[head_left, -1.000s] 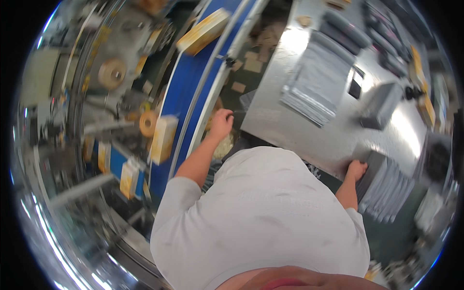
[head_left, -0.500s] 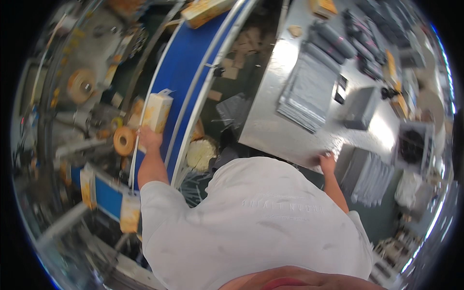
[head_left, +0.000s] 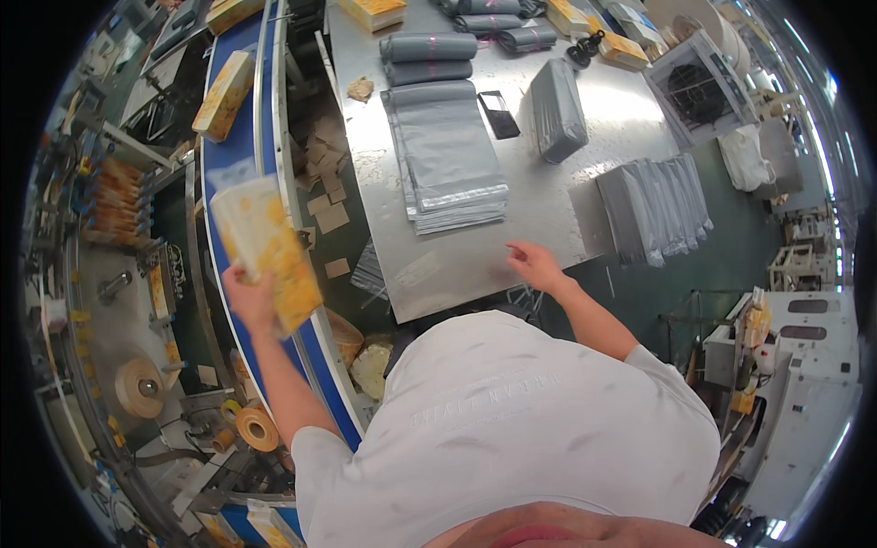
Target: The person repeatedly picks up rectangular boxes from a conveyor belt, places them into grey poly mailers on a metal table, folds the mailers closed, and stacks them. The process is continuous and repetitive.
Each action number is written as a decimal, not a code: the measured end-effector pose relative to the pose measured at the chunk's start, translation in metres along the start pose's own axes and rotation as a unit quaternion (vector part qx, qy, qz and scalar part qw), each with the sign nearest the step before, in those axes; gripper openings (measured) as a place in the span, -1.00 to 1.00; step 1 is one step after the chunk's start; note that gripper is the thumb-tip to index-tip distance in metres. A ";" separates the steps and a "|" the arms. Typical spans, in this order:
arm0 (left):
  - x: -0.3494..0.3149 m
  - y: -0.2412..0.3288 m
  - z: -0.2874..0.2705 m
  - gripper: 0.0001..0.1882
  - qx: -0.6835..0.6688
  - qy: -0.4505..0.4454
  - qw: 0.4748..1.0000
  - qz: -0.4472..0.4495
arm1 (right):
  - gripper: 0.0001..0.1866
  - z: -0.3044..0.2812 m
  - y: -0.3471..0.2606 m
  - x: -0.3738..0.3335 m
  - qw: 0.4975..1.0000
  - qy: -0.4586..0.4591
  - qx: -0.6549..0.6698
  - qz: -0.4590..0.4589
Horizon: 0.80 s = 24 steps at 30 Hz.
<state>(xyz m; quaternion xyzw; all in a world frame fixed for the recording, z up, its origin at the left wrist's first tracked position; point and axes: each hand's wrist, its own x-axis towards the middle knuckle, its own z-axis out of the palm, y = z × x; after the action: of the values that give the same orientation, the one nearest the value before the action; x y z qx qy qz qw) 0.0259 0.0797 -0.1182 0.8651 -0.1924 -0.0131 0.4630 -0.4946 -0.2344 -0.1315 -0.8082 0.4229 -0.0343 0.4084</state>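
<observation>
A white and yellow soft pack [head_left: 265, 239], apparently tissues in clear film, is in my left hand [head_left: 250, 294]. My fingers close round its near left side, and I hold it tilted above the blue conveyor belt [head_left: 239, 155]. Loose film sticks up from its far end. Over the near part of the metal table [head_left: 539, 215], my right hand [head_left: 537, 267] is open with nothing in it, its fingers pointing left. Beyond that hand lies a flat stack of grey plastic bags [head_left: 449, 151]. Another yellow and white pack [head_left: 225, 95] sits farther up the belt.
Rolled grey bags [head_left: 427, 57], a black-framed flat object [head_left: 498, 114] and an upright grey bundle [head_left: 557, 111] rest on the table. Grey bags [head_left: 653, 210] hang over its right edge. Cardboard pieces [head_left: 329, 173] litter the floor between belt and table.
My left hand has lifted the pack off the belt and tilted it. My right hand has come off the table's near edge and moved left. The whole view has turned rightward.
</observation>
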 end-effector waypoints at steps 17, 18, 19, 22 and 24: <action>-0.108 0.191 0.326 -0.09 -0.216 -0.284 0.929 -0.096 | -0.52 -0.030 0.019 0.121 0.984 0.090 0.043 -0.146; -0.103 0.196 0.330 -0.09 -0.245 -0.296 0.915 -0.120 | -0.55 -0.034 0.031 0.139 0.959 0.147 -0.056 -0.237; -0.099 0.198 0.330 -0.08 -0.272 -0.306 0.901 -0.145 | -0.56 -0.041 0.032 0.153 0.956 0.116 -0.124 -0.240; -0.091 0.181 0.331 -0.16 -0.254 -0.328 0.907 -0.074 | -0.47 -0.056 0.024 0.179 0.924 0.019 -0.288 -0.249; -0.079 0.180 0.329 -0.26 -0.137 -0.378 0.915 0.043 | -0.40 -0.063 0.017 0.191 0.928 -0.011 -0.280 -0.244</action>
<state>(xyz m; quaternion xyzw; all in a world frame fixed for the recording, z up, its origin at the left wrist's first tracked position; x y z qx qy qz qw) -0.1709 -0.2443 -0.1726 0.7144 -0.3860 -0.3454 0.4704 -0.4085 -0.4151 -0.1569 -0.9684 0.2004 -0.0045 0.1485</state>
